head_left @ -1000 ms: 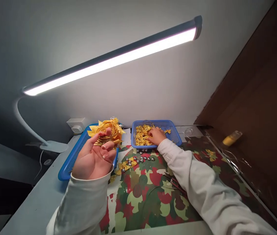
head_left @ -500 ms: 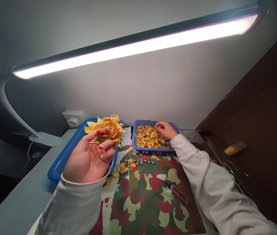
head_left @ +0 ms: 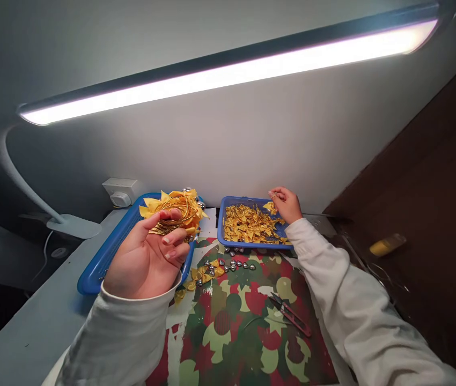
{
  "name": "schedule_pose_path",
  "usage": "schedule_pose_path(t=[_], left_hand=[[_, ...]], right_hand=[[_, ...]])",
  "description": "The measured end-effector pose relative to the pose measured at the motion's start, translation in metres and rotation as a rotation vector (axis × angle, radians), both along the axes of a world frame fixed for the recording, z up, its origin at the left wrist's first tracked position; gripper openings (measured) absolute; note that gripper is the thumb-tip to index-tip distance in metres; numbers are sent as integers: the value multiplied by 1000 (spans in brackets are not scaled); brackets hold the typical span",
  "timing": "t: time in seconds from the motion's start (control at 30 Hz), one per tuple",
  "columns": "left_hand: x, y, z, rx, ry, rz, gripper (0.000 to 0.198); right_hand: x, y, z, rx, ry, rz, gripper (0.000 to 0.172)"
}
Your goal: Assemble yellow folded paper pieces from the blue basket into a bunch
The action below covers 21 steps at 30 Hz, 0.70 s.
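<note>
My left hand [head_left: 144, 265], palm up, is closed on a bundle of gold ribbon bows [head_left: 151, 206] with thin gold cord loops and silver bells among them. It is held in front of a larger blue basket [head_left: 95, 273]. Over the right side of a smaller blue basket [head_left: 220, 220], my right hand [head_left: 288, 205] pinches the thin loop of a single gold bow [head_left: 270, 207], which hangs just below the fingertips. A heap of similar gold bows [head_left: 248, 225] fills much of that smaller basket.
Silver heart-shaped bells [head_left: 239, 265] and a few gold bows [head_left: 207, 272] lie on the camouflage-patterned mat [head_left: 236, 343]. Thread snips [head_left: 290, 315] rest at its right. A lamp [head_left: 228, 72] spans overhead, its base [head_left: 73, 226] at left. A wall rises behind.
My right hand has lifted out of the bow heap and moved right, bringing up one gold bow by its loop. My left hand keeps its hold on the bundle, nearly still.
</note>
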<state>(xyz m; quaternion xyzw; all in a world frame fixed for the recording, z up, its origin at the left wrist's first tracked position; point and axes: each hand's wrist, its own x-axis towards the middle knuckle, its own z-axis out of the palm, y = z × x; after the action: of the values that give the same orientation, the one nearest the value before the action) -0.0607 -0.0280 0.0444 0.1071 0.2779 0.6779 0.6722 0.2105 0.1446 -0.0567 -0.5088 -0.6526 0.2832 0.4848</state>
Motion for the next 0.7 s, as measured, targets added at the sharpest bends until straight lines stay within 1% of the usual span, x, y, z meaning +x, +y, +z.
schedule_pose_path(t=[0.03, 0.1, 0.17, 0.2, 0.27, 0.33, 0.4, 0.5, 0.6, 0.7], left_hand=[[0, 0, 0, -3, 0, -2, 16], [0, 1, -1, -8, 1, -13, 16], [1, 2, -2, -11, 7, -19, 16], [2, 2, -2, -13, 7, -17, 16], [2, 2, -1, -22, 3, -6, 16], [2, 2, -1, -25, -2, -3, 16], [1, 2, -1, -20, -2, -10, 17], [-1, 3, -2, -17, 3, -12, 17], [-3, 4, -4, -30, 15, -8, 16], [-5, 3, -3, -30, 16, -3, 18]], right_hand=[[0, -2, 0, -76, -30, 72, 43], [-5, -7, -5, -232, -161, 210, 45], [-13, -11, -13, -312, -322, 261, 45], [-17, -12, -18, -315, -384, 247, 42], [-24, -10, -25, -275, -442, 166, 27], [-28, -4, -29, -214, -432, 68, 12], [-28, 5, -29, -148, -408, -42, 6], [-28, 19, -29, -78, -352, -147, 7], [-29, 31, -31, -44, -275, -152, 11], [-30, 37, -32, -57, -169, -144, 19]])
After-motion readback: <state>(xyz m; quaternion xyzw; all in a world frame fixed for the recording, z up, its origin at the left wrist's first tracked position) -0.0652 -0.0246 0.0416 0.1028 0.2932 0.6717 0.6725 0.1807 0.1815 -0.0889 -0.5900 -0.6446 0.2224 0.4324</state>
